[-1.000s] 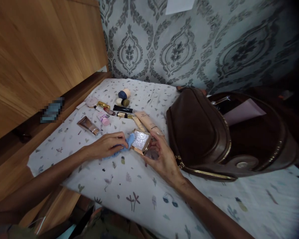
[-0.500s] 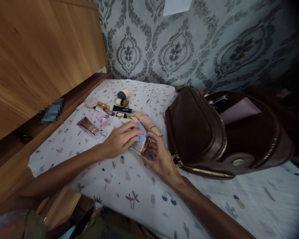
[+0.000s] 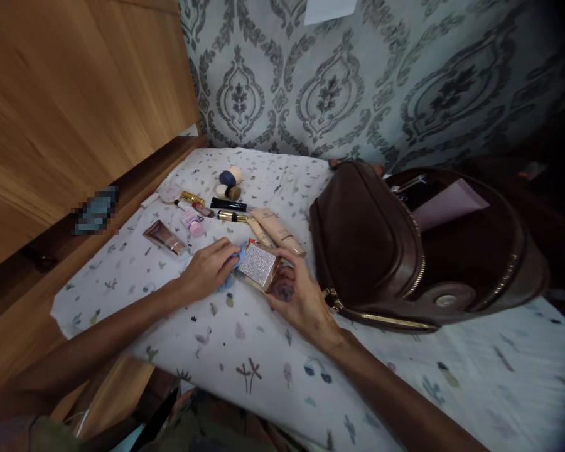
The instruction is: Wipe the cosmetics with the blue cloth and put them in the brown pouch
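Observation:
My right hand (image 3: 301,298) grips a square box-shaped case (image 3: 258,265) by its right side, thumb and fingers apart around it. Silver glitter covers the case's top, and its sides are shiny rose gold; its exact kind is unclear. Bunched in the closed fingers of my left hand (image 3: 209,270) is a light blue cloth (image 3: 239,257), pressed against the left edge of the case. Just beyond lie a beige squeeze tube (image 3: 277,231) and a slim pale tube (image 3: 260,231). A brown tube (image 3: 162,237) rests left of my left hand.
Several cosmetics lie farther back, including a black tube (image 3: 228,204), a gold-and-black tube (image 3: 231,216), a pink bottle (image 3: 192,222) and a navy-and-beige piece (image 3: 230,176). An open brown leather bag (image 3: 367,245) stands at right, a pink tube (image 3: 452,204) inside. A wooden cabinet (image 3: 85,94) borders the left.
My left hand has slid the blue cloth left, off the top of the case to its left edge, uncovering the glittery face. My right hand keeps its hold.

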The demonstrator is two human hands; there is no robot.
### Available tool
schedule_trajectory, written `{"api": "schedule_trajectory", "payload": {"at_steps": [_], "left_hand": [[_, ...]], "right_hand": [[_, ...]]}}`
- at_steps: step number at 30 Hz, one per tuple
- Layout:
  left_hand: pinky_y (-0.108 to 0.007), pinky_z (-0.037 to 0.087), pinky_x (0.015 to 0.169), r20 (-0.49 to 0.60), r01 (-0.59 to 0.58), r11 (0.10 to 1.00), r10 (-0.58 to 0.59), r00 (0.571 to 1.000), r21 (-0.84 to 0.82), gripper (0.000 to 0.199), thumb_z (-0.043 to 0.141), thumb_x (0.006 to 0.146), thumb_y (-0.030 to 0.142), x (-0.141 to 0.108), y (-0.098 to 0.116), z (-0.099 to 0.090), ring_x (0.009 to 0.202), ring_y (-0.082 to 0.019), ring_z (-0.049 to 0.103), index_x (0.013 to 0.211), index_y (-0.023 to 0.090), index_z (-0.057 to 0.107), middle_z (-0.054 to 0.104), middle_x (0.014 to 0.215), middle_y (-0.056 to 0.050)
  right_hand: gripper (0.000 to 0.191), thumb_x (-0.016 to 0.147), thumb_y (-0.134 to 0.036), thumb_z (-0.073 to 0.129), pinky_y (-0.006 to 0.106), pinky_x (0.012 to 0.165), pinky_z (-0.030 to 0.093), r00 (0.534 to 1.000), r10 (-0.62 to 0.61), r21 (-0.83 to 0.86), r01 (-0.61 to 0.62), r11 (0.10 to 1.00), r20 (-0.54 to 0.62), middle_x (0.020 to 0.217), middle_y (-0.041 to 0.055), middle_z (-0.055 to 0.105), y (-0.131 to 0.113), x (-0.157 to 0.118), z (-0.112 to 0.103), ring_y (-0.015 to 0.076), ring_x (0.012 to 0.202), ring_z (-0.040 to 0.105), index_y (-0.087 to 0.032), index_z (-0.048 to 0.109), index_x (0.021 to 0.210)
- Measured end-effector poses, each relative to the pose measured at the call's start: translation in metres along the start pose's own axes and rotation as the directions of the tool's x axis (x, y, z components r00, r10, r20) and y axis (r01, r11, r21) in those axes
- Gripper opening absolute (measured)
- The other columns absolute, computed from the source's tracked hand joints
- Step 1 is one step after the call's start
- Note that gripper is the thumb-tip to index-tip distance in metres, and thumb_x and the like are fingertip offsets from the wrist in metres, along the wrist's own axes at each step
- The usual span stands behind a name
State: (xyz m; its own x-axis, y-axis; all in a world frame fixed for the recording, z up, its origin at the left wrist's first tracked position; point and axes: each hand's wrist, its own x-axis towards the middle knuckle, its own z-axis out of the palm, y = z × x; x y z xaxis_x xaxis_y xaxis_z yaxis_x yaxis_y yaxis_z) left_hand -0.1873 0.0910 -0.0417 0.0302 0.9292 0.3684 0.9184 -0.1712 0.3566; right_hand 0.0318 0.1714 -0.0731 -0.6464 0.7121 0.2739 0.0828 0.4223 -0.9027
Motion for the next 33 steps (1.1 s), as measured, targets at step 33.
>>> {"api": "schedule_trajectory", "payload": {"at_steps": [33], "left_hand": [[-0.027, 0.043, 0.067, -0.021, 0.090, 0.933, -0.104, 0.994, -0.349, 0.017, 0.039, 0.102, 0.033, 0.019, 0.024, -0.025, 0.069, -0.015, 0.055, 0.099, 0.020, 0.050, 0.056, 0.077, 0.002]], "right_hand": [[0.090, 0.087, -0.011, 0.061, 0.054, 0.111, 0.047, 0.904, -0.360, -0.238, 0.411, 0.880, 0.229, 0.161, 0.0105, 0.033, -0.018, 0.002, -0.011, 0.0307, 0.147, 0.038, -0.033, 0.015, 0.160]]}}
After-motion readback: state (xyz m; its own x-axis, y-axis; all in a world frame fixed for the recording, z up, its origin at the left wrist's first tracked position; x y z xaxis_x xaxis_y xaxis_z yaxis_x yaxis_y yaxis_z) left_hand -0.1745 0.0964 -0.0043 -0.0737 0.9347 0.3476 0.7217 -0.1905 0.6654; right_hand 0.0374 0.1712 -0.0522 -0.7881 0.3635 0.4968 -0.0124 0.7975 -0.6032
